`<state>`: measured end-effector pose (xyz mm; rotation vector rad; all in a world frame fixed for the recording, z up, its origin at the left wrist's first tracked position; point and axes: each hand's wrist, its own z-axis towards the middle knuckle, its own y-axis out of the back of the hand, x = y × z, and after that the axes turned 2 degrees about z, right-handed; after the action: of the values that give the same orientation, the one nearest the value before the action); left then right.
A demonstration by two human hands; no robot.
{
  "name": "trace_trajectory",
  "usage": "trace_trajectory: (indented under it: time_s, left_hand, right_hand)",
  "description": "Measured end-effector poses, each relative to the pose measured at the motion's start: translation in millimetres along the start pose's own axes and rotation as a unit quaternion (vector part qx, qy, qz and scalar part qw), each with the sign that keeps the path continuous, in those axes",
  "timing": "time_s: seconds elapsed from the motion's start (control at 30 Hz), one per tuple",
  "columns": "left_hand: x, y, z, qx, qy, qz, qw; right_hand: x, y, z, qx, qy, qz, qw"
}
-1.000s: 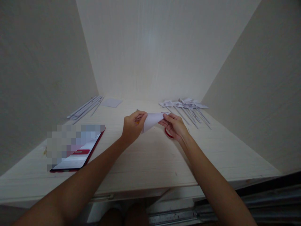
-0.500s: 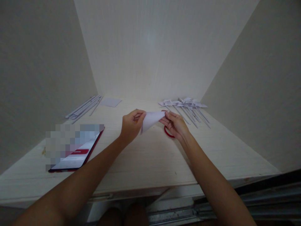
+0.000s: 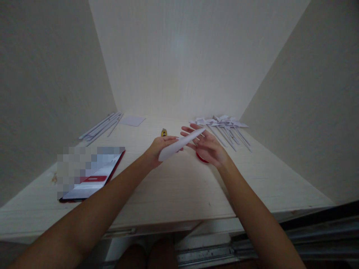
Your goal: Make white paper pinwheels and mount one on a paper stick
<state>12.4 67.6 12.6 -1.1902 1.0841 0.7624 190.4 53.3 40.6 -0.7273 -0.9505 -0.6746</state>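
A sheet of white paper (image 3: 181, 145), bent or folded, slants up to the right above the table. My left hand (image 3: 157, 149) is closed on its lower left part, with some fingers hidden behind the sheet. My right hand (image 3: 211, 148) is open by the paper's upper right end, fingers spread and palm showing; whether it touches the paper I cannot tell. Under the right hand lies a red curved object (image 3: 202, 158), mostly covered. Just beyond the left hand is a small yellow and black tool (image 3: 164, 132), its kind unclear.
White paper sticks (image 3: 102, 129) lie at the back left, beside a flat paper piece (image 3: 132, 120). Several sticks with folded paper tops (image 3: 224, 122) are heaped at the back right. A tablet-like device (image 3: 92, 183) rests at the left. Panels enclose the white table (image 3: 174, 194).
My right hand has opened from its pinch on the paper's right end. The paper has turned to slant, and my left hand has shifted right and lower, uncovering the yellow tool.
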Motion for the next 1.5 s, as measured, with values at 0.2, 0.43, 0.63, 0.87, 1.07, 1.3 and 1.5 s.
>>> trace_trajectory:
  time_s: [0.2, 0.43, 0.63, 0.87, 1.07, 1.3, 1.5]
  left_hand:
    - [7.9, -6.8, -1.3, 0.109, 0.084, 0.001, 0.991]
    - [2.0, -11.7, -3.9, 0.011, -0.046, 0.127, 0.991]
    - [10.9, -12.7, -6.2, 0.105, -0.055, 0.165, 0.979]
    - [18.9, -14.9, 0.2, 0.108, -0.113, 0.011, 0.988]
    - [19.1, -11.2, 1.8, -0.025, -0.286, 0.215, 0.934]
    - [-6.6, -5.0, -13.8, -0.092, -0.435, 0.590, 0.674]
    - [2.7, -5.9, -10.8, -0.014, -0.297, 0.549, 0.782]
  right_hand:
    - [-13.7, 6.3, 5.4, -0.029, -0.020, -0.092, 0.995]
    - [-19.0, 16.2, 9.7, -0.176, -0.028, -0.178, 0.968]
    - [-13.3, 6.4, 7.1, -0.123, -0.023, -0.213, 0.969]
    - [-24.3, 11.1, 9.9, -0.126, 0.027, -0.291, 0.948]
    - [-22.7, 20.1, 9.3, -0.171, 0.165, -0.474, 0.848]
    - [-17.9, 17.5, 4.9, -0.051, 0.196, -0.571, 0.796]
    - [-19.7, 12.4, 6.8, -0.145, 0.138, -0.490, 0.848]
